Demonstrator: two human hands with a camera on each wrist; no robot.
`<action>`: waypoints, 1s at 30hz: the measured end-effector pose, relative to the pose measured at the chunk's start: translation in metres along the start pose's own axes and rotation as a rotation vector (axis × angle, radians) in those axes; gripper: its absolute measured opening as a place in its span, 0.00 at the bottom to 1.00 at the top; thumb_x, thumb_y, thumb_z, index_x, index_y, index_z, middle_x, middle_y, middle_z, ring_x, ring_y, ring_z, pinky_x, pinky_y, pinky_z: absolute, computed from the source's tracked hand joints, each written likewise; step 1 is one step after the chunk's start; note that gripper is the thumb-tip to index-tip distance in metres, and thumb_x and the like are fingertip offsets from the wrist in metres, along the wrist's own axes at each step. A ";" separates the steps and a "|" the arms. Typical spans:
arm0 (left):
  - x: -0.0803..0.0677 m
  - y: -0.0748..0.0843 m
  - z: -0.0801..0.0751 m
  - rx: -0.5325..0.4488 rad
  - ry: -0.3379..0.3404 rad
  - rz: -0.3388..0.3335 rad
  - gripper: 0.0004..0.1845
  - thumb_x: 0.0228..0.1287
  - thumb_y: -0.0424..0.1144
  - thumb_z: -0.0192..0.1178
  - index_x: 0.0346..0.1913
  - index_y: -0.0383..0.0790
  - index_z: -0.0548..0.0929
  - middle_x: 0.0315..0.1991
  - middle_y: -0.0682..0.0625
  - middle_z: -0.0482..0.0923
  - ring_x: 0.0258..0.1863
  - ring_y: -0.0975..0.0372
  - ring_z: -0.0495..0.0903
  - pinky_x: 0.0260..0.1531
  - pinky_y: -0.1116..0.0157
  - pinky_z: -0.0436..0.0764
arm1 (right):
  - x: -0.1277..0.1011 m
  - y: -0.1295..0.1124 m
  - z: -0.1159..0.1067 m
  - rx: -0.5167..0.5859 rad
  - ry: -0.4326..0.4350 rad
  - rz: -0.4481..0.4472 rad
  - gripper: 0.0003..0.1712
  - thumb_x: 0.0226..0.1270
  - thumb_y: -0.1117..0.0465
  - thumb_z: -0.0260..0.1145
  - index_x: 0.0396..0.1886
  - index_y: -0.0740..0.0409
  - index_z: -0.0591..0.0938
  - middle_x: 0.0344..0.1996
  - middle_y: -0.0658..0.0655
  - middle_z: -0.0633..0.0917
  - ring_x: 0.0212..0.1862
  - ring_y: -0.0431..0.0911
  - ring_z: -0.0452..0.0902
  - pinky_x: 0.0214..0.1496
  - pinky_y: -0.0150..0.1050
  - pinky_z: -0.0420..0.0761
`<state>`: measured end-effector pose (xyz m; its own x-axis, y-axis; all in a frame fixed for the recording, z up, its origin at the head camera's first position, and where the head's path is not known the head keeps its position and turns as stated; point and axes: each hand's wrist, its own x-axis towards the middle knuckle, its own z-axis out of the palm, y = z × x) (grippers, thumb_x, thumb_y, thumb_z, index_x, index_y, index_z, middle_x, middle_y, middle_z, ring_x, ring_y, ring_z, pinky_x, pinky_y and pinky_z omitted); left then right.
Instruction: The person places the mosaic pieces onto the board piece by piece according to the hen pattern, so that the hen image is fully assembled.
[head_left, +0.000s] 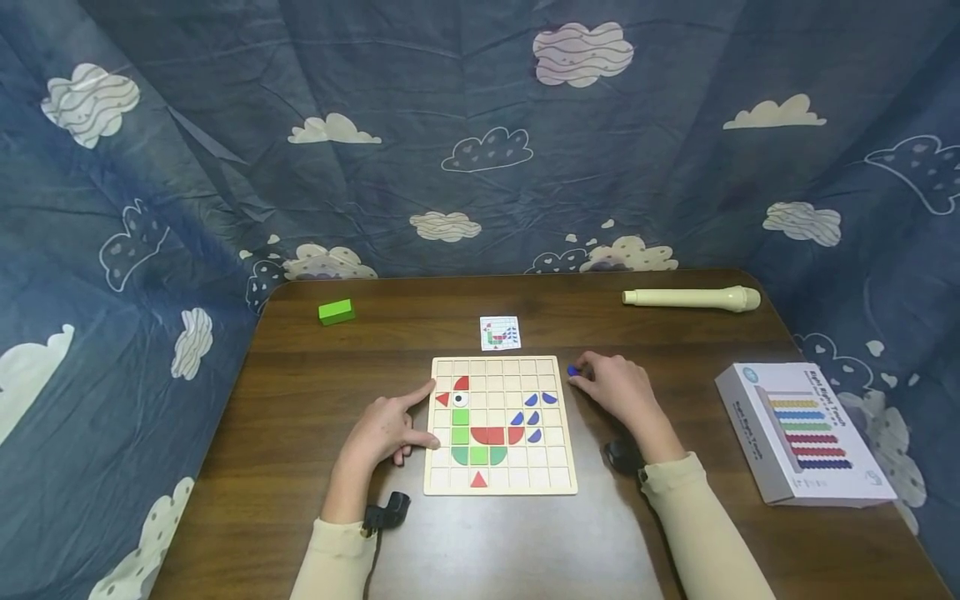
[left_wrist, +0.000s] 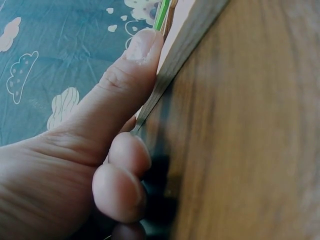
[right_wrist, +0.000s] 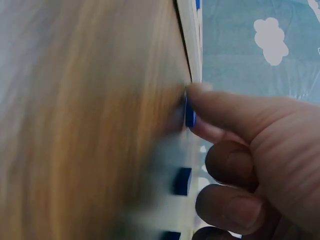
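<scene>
A square wooden grid board lies on the table with red, green and blue flat pieces forming a bird-like figure. My left hand touches the board's left edge with stretched index finger and thumb; its other fingers are bent. In the left wrist view the thumb rests along the board's side. Right of the board's upper corner, my right hand pinches a small blue piece between thumb and index finger. More blue blocks show below that hand in the right wrist view, hidden from the head view.
A small picture card with a similar figure lies behind the board. A green block stands at the back left, a cream toy microphone at the back right. A white box sits at the right edge.
</scene>
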<state>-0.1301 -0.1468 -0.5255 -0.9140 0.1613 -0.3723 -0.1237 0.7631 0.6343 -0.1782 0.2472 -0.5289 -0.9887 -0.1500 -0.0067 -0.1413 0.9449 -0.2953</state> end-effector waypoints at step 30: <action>-0.001 -0.001 0.001 -0.007 0.016 0.011 0.56 0.46 0.49 0.87 0.80 0.65 0.68 0.13 0.52 0.71 0.09 0.60 0.76 0.14 0.69 0.68 | -0.053 -0.038 0.015 0.192 -0.057 -0.077 0.10 0.66 0.50 0.78 0.40 0.49 0.91 0.16 0.43 0.73 0.20 0.38 0.63 0.25 0.33 0.59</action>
<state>-0.1287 -0.1474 -0.5262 -0.9215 0.1596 -0.3541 -0.1162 0.7567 0.6434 -0.1200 0.2144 -0.5315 -0.9702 -0.2407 -0.0292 -0.1987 0.8583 -0.4731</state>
